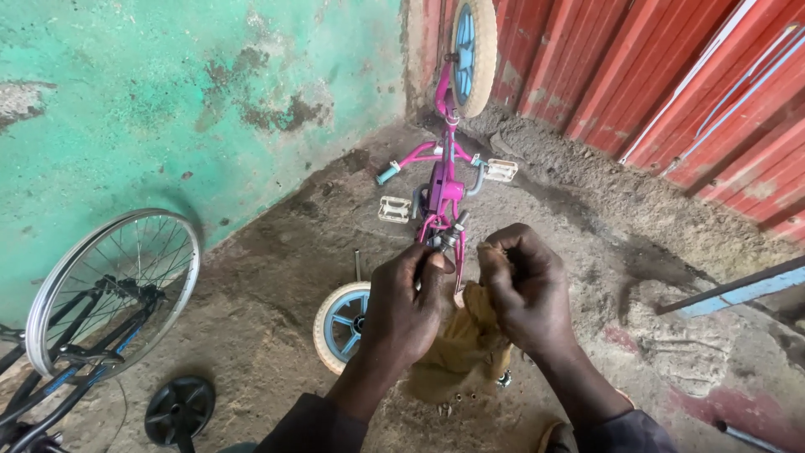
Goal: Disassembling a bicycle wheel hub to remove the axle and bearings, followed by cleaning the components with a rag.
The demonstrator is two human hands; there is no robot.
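Both hands work close together over a yellow-brown rag: the left hand pinches a small metal part at the rear of the pink bicycle, while the right hand is curled shut around the rag's top edge. Below them is a rough dirt floor, hemmed by a peeling green wall and red metal sheeting. That bicycle lies upside down, its long axis running away from the camera toward the corner, with one white wheel near the hands and the other wheel at the far end.
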